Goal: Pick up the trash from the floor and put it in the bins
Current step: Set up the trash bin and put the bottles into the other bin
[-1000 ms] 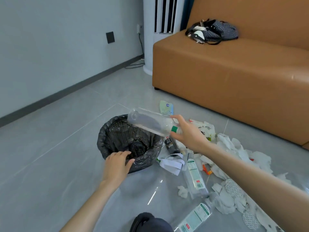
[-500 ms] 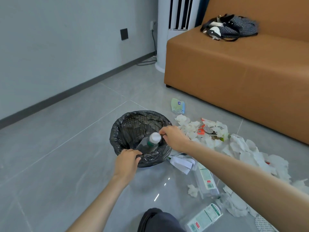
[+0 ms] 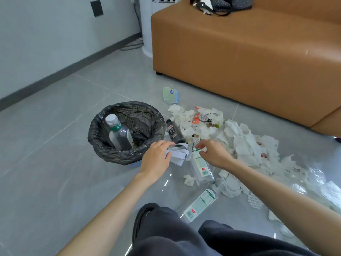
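Note:
A bin lined with a black bag (image 3: 118, 156) stands on the grey floor, and a clear bottle with a white cap (image 3: 119, 133) leans inside it. Just right of the bin, my left hand (image 3: 156, 157) pinches a folded white paper strip (image 3: 178, 157) that lies on the floor. My right hand (image 3: 215, 154) hovers with loosely curled fingers over the top of a clear labelled bottle (image 3: 201, 167) and holds nothing. A second clear bottle (image 3: 199, 202) lies nearer to me. A dark small bottle (image 3: 173, 132) lies beside the bin.
A heap of white tissues and wrappers (image 3: 239, 143) spreads to the right. A green-blue packet (image 3: 170, 95) lies behind it. The brown sofa (image 3: 239, 52) is at the back right and a white tower unit (image 3: 146, 34) by the wall. My knees (image 3: 184, 237) are at the bottom.
The bottle has dropped into the bin. My right hand left it and came back over the floor trash. My left hand let go of the bin rim and moved right onto the paper.

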